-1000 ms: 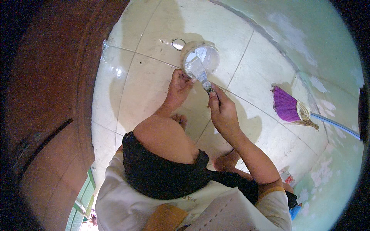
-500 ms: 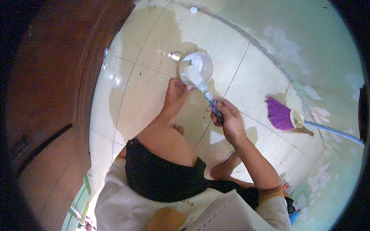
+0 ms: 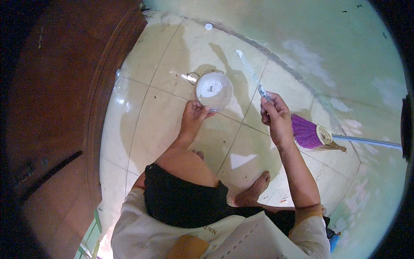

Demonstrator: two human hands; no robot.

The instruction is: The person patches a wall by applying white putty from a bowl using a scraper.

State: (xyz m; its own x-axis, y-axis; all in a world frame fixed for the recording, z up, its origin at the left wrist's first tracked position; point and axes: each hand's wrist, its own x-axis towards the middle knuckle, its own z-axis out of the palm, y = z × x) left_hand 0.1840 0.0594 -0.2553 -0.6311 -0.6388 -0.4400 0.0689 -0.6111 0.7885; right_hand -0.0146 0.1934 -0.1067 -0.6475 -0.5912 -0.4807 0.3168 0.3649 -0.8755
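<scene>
A round white tub (image 3: 230,96) holding white paste is on the tiled floor in front of me, its wire handle folded out on the left. My left hand (image 3: 196,113) pinches the tub's near rim between thumb and fingers. To the right of the tub, my right hand (image 3: 276,111) is closed around the dark, paste-smeared handle of a putty knife (image 3: 249,69). Its blade, seen nearly edge-on, points up and left toward the wall, with white paste at the tip. The blade is apart from both tub and wall.
A purple broom (image 3: 304,131) with a blue stick leans at the right, close to my right forearm. The green wall (image 3: 319,56) with white patches curves round the far and right sides. A brown wooden door (image 3: 56,103) stands left. A small white cap (image 3: 208,26) lies near the wall.
The putty knife has come out from over the tub, moving right and turning edge-on, with my right hand raised. My left hand stays on the tub's rim.
</scene>
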